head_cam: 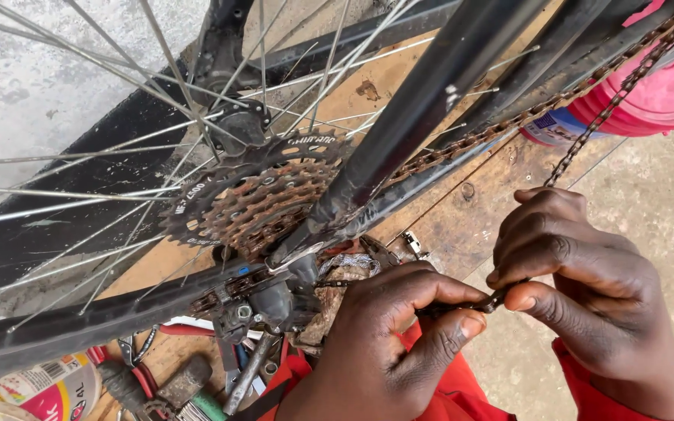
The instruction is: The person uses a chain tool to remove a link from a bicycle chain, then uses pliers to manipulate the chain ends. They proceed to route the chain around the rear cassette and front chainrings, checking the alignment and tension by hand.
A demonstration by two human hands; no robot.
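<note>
My left hand (388, 339) pinches one end of a rusty bicycle chain (587, 132) between thumb and fingers, just right of the rear derailleur (263, 304). My right hand (579, 273) grips the chain's other end, and the two ends meet between my thumbs (487, 304). From my right hand the chain rises to the upper right. Another run of chain lies along the black frame stays (431, 117) to the rusty rear cassette (255, 199). Red sleeves cover both wrists.
The spoked rear wheel and tyre (79, 320) fill the left. Beneath it lie pliers with red handles (138, 366), other tools and a printed container (48, 386). A pink bucket (668, 90) stands at the upper right on a wooden board (462, 218). Concrete floor lies at the right.
</note>
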